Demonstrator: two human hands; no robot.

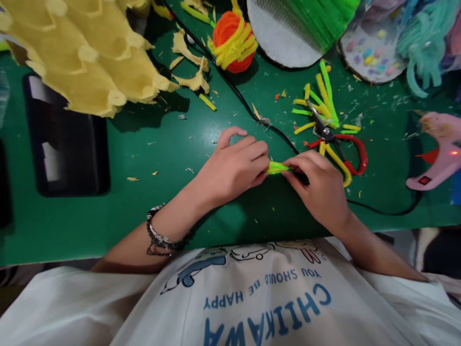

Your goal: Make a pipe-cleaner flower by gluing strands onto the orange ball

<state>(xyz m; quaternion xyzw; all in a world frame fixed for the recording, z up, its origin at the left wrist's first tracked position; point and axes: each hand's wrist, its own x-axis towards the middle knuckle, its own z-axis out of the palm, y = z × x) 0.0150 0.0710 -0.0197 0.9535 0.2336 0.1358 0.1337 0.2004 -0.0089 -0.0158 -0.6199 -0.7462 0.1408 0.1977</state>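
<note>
1. Held item: the green and yellow fuzzy stems (276,167) span the gap between the hands, above the near part of the counter (144,216). The left hand (239,166) is closed over one end; the right hand (319,190) pinches the other between thumb and fingers. Risk: uneven pull or a loose pinch could let the strands spread or slip out of line.

2. Wire ends: cut stems of this kind probably have a wire core. Risk: a fingertip pressed on an exposed end could be pricked.

3. Scissors (326,132): these lie among the loose stems (326,93), just beyond the right hand, blades pointing away from the person. Risk: a reach into the pile without looking could meet the blades or push the tool aside.

4. Glue gun (441,149): its red indicator is lit, so treat the tip as hot. Risk: a sideways sweep of the right arm could cause a burn.

5. Black cord (385,213): it runs from the glue gun toward the right wrist. Risk: a snag could drag the gun.

6. Bracelets (160,235): worn on the left wrist. Risk: their links could catch fuzzy fibres.

7. Scraps (132,179): these litter the counter. Risk: debris could cling to the fuzz.
</note>
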